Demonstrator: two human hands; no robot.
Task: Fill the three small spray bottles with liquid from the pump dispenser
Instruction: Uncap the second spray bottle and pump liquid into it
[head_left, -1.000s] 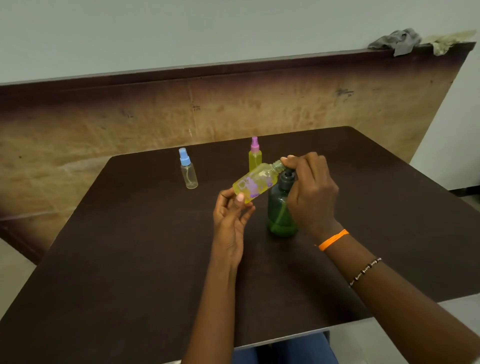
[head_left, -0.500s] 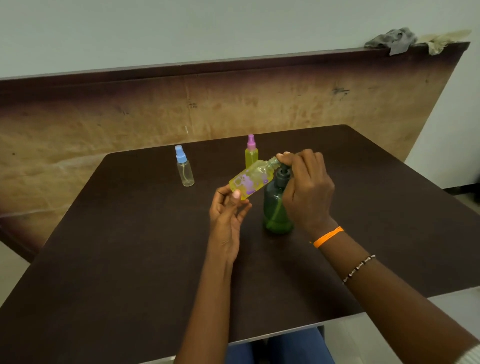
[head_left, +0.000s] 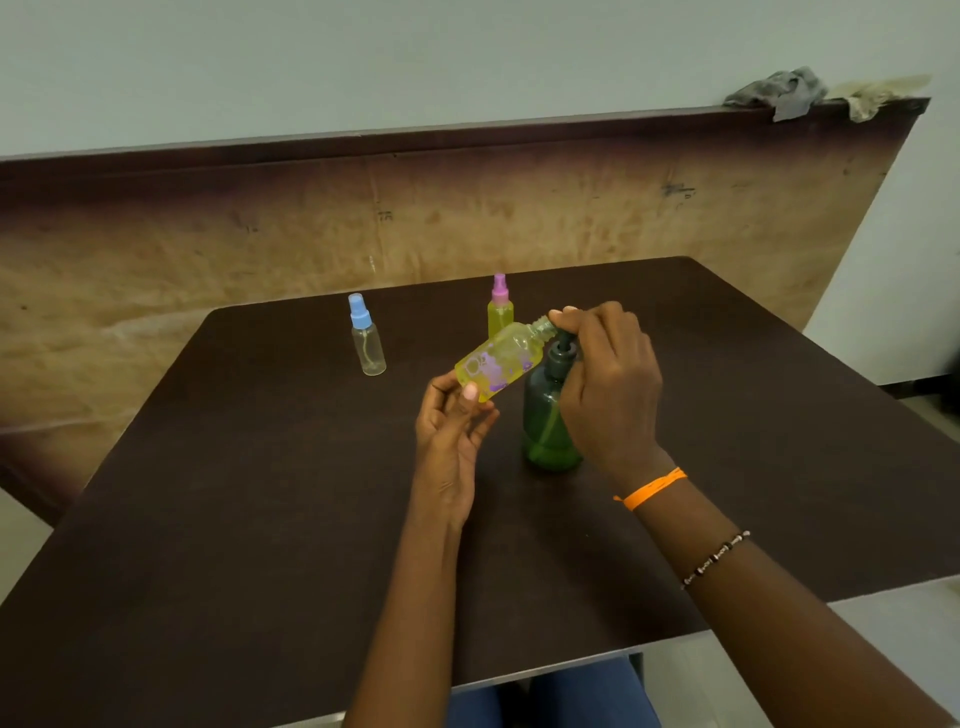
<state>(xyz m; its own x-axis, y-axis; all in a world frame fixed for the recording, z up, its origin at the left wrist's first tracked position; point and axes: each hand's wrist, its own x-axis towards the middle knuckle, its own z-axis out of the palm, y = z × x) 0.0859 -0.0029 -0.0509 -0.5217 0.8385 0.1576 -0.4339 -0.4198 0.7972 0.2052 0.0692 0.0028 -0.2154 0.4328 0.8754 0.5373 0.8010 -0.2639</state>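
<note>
My left hand (head_left: 451, 431) grips the base of a yellow bottle with purple print (head_left: 498, 362), tilted so its uncapped neck points up and right. That neck sits right at the head of the green pump dispenser (head_left: 548, 415), which stands on the dark table (head_left: 260, 493). My right hand (head_left: 608, 384) covers the pump head, fingers curled over it and touching the bottle's neck; the spout is hidden. Behind them stand a clear spray bottle with a blue cap (head_left: 367, 338) and a yellow spray bottle with a pink cap (head_left: 500, 305), both upright.
A worn wooden board (head_left: 311, 223) leans against the wall right behind the table. Crumpled rags (head_left: 779, 93) lie on its top right corner. The table's near edge runs just above my knees (head_left: 550, 696).
Both hands, the tilted yellow bottle and the pump keep the same pose throughout. Only the camera view drifts slightly.
</note>
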